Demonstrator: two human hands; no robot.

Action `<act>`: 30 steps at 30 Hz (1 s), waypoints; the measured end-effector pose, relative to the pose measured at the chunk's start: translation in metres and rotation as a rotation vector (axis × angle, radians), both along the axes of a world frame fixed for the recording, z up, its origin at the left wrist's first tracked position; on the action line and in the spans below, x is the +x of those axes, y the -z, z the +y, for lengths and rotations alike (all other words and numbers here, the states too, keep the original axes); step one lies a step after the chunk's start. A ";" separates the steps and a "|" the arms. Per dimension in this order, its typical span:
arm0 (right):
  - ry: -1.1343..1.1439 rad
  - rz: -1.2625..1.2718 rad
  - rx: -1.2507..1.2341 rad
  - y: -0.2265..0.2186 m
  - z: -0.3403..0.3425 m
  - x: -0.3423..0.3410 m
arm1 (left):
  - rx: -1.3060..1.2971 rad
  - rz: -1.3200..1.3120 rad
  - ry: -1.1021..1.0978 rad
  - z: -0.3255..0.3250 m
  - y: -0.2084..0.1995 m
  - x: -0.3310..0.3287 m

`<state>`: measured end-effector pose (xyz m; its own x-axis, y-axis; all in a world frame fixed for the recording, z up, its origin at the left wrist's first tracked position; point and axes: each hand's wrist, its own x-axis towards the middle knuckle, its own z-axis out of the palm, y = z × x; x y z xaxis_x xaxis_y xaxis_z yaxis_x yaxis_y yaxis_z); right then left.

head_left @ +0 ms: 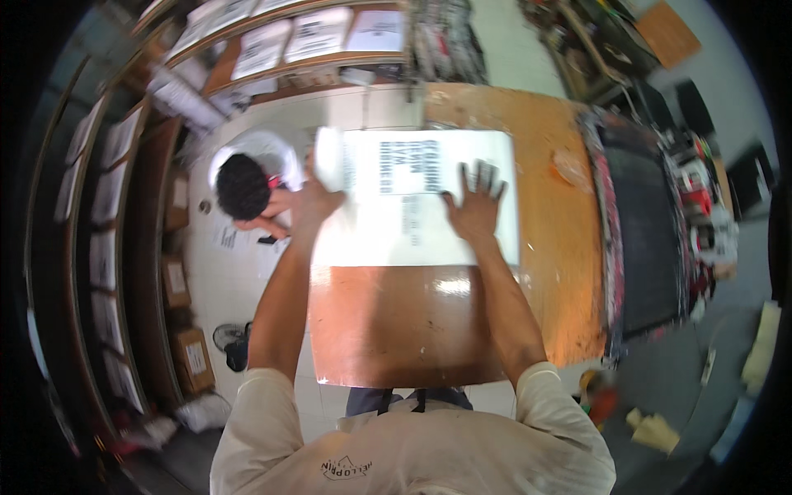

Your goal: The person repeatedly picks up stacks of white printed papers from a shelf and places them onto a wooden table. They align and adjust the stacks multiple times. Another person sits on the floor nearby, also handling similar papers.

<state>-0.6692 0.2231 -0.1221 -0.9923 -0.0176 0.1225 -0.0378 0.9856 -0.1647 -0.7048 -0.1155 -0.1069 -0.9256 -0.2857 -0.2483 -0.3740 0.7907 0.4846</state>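
Note:
A large white sheet (371, 235) with dark print lies across the far left part of a brown wooden table, its print partly blurred. Flat on its right half rests my right hand (477, 205), fingers spread and pointing away from me. At the sheet's left edge is my left hand (315, 200), with the thumb over the top and the other fingers along the side, partly smeared. Beside those fingers, the sheet's far left corner is raised or folded into a pale flap (330, 157). Whether several sheets lie stacked here, I cannot tell.
The wooden table (388, 330) has a glossy near part. On its right lies a dark framed panel (642, 223). Another person (243, 188) is low down at the left, near a round white object. Shelves (124, 264) with white printed stacks and cardboard boxes (194, 359) line the left.

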 end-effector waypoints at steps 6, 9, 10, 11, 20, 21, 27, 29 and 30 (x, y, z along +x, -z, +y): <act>-0.095 0.160 -0.180 0.029 0.020 0.004 | -0.017 -0.157 -0.074 0.008 0.023 -0.014; -0.125 0.271 -0.180 -0.039 0.018 0.024 | 0.173 -0.044 -0.069 0.008 -0.011 0.004; -0.179 0.263 -0.227 -0.079 0.011 0.034 | 0.231 -0.052 -0.066 0.006 -0.031 0.014; -0.124 0.201 -0.489 -0.095 0.003 0.048 | 0.297 -0.078 -0.102 0.003 -0.051 0.023; -0.224 0.546 -0.633 -0.154 -0.107 0.157 | 0.999 0.052 0.326 -0.137 -0.149 0.252; -0.185 0.530 -0.569 -0.157 -0.130 0.162 | 1.253 0.227 0.478 -0.157 -0.140 0.293; -0.265 0.325 -0.733 -0.133 -0.352 0.176 | 1.771 0.338 1.125 -0.275 -0.232 0.461; -0.291 0.126 -0.725 -0.122 -0.441 0.192 | 1.753 0.519 1.064 -0.315 -0.245 0.479; -0.330 0.020 -0.758 -0.102 -0.476 0.193 | 1.694 0.599 1.000 -0.335 -0.259 0.484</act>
<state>-0.4763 -0.2532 -0.0199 -0.9480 -0.2134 0.2362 -0.3162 0.5447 -0.7767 -0.2212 -0.4509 0.1521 -0.6307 0.4027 0.6633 0.2609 -0.6951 0.6700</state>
